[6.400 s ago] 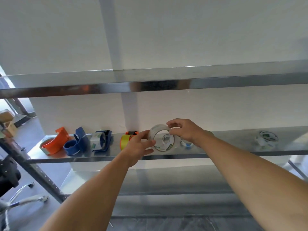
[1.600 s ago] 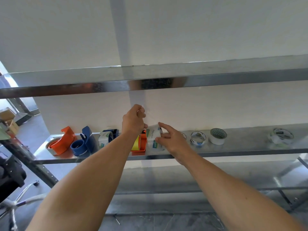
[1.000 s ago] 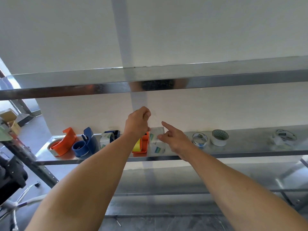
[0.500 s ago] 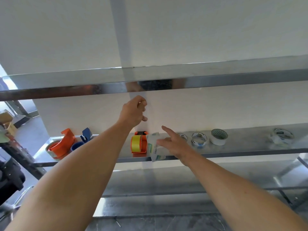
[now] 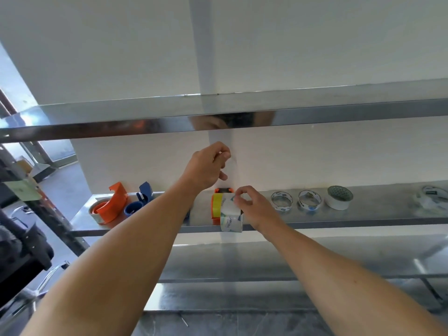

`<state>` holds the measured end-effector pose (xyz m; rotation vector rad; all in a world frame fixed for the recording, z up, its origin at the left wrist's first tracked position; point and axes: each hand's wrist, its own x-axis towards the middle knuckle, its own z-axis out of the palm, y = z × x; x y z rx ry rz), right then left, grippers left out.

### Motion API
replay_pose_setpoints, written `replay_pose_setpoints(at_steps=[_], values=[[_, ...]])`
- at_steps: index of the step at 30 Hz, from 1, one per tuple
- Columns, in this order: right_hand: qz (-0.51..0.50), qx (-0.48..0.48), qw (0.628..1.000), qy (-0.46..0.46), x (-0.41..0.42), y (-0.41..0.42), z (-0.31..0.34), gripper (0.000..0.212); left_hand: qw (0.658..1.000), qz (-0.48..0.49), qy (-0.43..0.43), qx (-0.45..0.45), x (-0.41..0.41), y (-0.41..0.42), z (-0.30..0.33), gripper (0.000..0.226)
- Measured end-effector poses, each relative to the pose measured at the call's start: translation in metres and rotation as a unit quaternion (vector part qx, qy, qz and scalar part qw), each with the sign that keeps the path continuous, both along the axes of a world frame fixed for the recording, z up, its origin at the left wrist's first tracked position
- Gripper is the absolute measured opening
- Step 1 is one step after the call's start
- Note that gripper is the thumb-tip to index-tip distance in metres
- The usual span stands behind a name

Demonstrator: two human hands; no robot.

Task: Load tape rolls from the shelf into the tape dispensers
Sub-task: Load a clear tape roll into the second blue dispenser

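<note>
A clear tape roll (image 5: 230, 218) with a printed core stands on edge at the front lip of the middle shelf (image 5: 339, 223). My right hand (image 5: 253, 206) grips it from the right, fingertips curled over its top. My left hand (image 5: 207, 167) is raised above the roll and pinches the faint clear strip pulled up from it. Just left of the roll, touching it, stands an orange dispenser holding yellow tape (image 5: 215, 206). Further left are another orange dispenser (image 5: 112, 204) and a blue dispenser (image 5: 140, 202); my left forearm hides what lies between them and the roll.
Two thin printed rolls (image 5: 281, 201) (image 5: 309, 200), a white roll (image 5: 339, 198) and a wrapped clear roll (image 5: 431, 198) lie on the shelf to the right. An upper shelf edge (image 5: 339, 112) runs overhead. A black chair (image 5: 21, 241) stands at lower left.
My right hand went from flat fingers resting on the roll to fingertips curled over its top. The left hand stayed raised, holding the strip. The view shifted slightly.
</note>
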<state>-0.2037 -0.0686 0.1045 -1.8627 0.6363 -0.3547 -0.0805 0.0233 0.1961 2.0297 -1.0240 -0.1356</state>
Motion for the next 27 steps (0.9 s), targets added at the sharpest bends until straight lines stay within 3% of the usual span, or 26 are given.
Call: replay_pose_setpoints(at_steps=[8, 13, 20, 23, 27], values=[[0.005, -0.042, 0.999, 0.024, 0.019, 0.018, -0.003, 0.016, 1.000, 0.007, -0.010, 0.017, 0.004, 0.020, -0.009, 0.016], [0.011, -0.102, 0.995, -0.006, 0.025, 0.011, 0.008, 0.019, 0.999, 0.030, -0.013, 0.012, 0.006, 0.027, -0.005, 0.017], [0.088, -0.056, 0.994, -0.019, 0.042, 0.009, 0.023, 0.012, 0.995, 0.082, 0.032, -0.052, 0.017, 0.035, 0.005, 0.017], [0.077, -0.048, 0.996, -0.005, 0.051, 0.013, 0.017, 0.002, 0.994, 0.095, 0.029, -0.046, 0.018, 0.038, 0.003, 0.015], [0.068, -0.018, 0.997, 0.008, 0.062, 0.023, 0.015, 0.007, 0.991, 0.116, 0.044, -0.050, 0.025, 0.047, 0.001, 0.014]])
